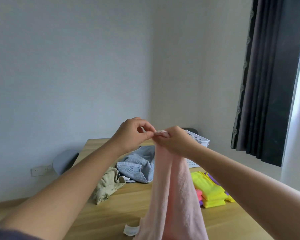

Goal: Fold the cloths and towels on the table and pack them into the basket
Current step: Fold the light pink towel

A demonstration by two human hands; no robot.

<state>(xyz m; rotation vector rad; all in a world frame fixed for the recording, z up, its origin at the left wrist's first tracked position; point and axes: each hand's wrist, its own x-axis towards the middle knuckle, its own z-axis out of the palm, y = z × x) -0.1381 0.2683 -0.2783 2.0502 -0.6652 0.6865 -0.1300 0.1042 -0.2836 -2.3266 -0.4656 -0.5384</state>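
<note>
Both hands pinch the pink towel's (171, 187) top edge, raised above the table (128, 201); my left hand (132, 134) grips with thumb and forefinger, right hand (173, 141) curled round the bunched corner; forearms extended, hands touching; towel hangs down; white basket (197, 138) behind my right hand.

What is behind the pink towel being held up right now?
The white basket stands behind the pink towel, only one corner and a lower strip showing. The blue towel and yellow cloths run behind its edges. The basket's inside is covered.
</note>
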